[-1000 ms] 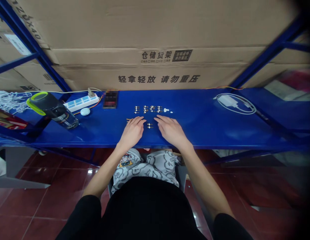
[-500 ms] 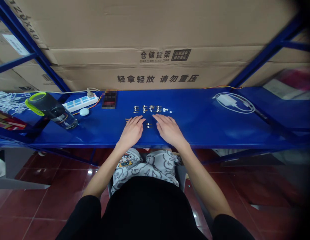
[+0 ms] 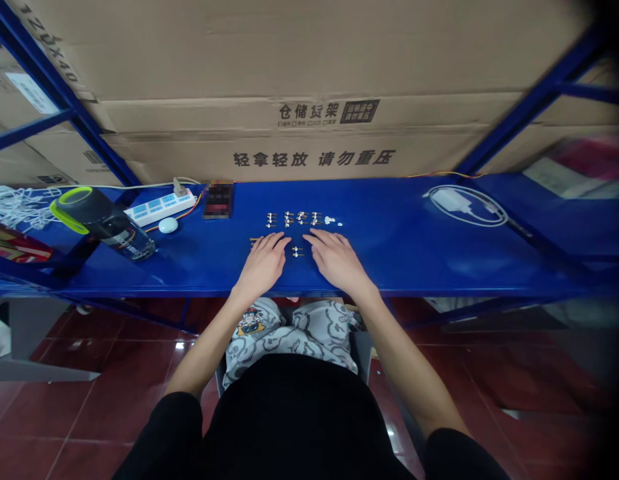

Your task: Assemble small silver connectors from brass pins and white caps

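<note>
Two small white-and-brass pieces (image 3: 298, 251) are lying on the blue shelf (image 3: 389, 247) near the frame's centre, between the left hand (image 3: 263, 260) and right hand (image 3: 336, 257), whose fingers are resting loosely outstretched.

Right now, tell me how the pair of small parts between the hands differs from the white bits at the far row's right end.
The pair of small parts shows thin golden pins; the white bits show none visibly. The pair lies parallel, nearer the viewer; the white bits cluster loosely, farther back. Both rest on the blue shelf.
</note>
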Demonstrator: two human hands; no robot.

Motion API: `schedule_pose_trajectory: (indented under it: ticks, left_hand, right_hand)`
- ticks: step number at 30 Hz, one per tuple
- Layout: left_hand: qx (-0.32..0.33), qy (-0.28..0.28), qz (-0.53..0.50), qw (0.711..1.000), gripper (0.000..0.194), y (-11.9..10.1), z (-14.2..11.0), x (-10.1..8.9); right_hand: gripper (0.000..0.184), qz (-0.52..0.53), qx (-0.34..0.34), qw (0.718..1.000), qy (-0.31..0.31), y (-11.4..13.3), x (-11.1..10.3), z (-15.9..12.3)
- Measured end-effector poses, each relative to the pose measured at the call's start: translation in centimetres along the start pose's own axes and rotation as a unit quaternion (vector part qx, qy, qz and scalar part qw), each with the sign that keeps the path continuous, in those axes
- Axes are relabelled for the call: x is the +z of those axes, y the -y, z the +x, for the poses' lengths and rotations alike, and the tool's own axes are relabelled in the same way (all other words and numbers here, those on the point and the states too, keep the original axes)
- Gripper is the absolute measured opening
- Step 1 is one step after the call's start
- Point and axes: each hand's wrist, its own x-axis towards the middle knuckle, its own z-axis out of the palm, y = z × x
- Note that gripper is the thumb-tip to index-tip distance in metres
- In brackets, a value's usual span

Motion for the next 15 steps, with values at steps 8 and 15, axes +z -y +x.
schedule_pose_trajectory:
  ticks: [8, 15]
  left_hand:
    - [0.002, 0.005, -0.001, 1.000, 0.040, -0.04, 0.01, -0.03]
    - [0.002, 0.004, -0.005, 1.000, 0.041, 0.18, 0.00, 0.20]
  right_hand:
    - [0.049, 0.003, 0.001, 1.000, 0.001, 0.15, -0.24, -0.01]
    - [0.049, 0.004, -0.003, 1.000, -0.001, 0.01, -0.13, -0.02]
